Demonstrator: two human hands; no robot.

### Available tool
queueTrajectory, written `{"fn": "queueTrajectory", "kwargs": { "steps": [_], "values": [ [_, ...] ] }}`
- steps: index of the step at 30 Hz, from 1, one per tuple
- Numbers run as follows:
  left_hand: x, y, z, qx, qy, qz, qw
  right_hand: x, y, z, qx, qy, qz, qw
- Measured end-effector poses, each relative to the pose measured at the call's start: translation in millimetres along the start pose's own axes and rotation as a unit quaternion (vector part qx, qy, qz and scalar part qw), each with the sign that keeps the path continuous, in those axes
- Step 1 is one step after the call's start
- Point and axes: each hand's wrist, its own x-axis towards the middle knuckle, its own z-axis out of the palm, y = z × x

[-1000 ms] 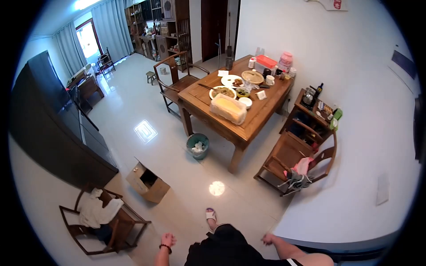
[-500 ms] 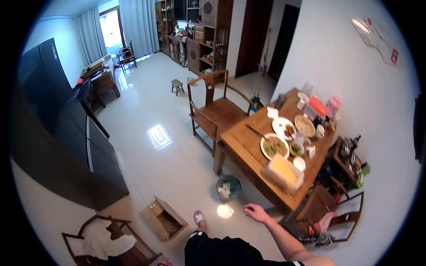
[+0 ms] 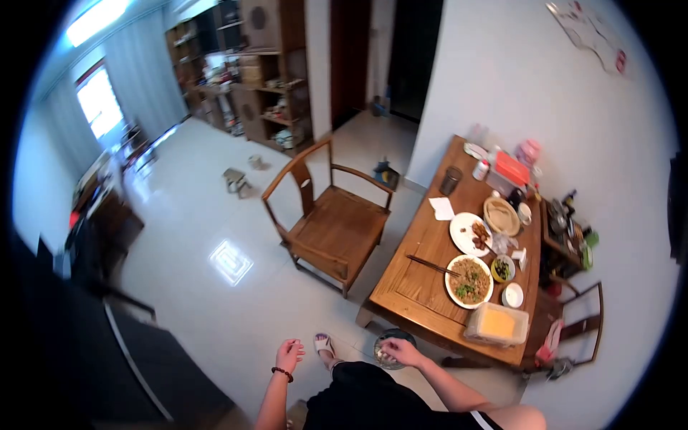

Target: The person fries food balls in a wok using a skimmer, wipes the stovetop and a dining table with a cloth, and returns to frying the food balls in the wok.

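Hanging loose, left hand [image 3: 290, 354] and right hand [image 3: 401, 352] short of the table [image 3: 401, 284]

Left hand: fingers half curled, palm unclenched, nothing seen in it. Dark beaded bracelet [image 3: 282, 375] at the wrist. Nearest thing in view: a slippered foot [image 3: 325, 345].

Right hand: fingers bent but slack, nothing seen in them. It overlaps the bin [image 3: 395, 332] from above in view; gap between the two cannot be judged.

Bin: on the floor [image 3: 193, 308], just beside the table's near leg, partly hidden by the hand. Some pale stuff inside; too blurred to name.

Table, to the right: clear tub [image 3: 494, 340] with yellow contents at the near corner. Beside it a white bowl [image 3: 512, 306] and a plate [image 3: 451, 294] of brown food with green bits; chopsticks [image 3: 428, 264] rest across that plate's edge. Farther along, a dark cup [image 3: 450, 181] stands upright.

Chair [image 3: 337, 229] near the table's left side, seat bare.
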Motion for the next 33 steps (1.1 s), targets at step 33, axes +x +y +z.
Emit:
{"fn": "queueTrajectory", "kwargs": {
  "steps": [33],
  "values": [
    [454.4, 440.2, 369.0, 0.234, -0.509, 0.105, 0.821, 328.4, -188.4, -303.4, 0.051, 0.645, -0.006, 0.763]
  ]
}}
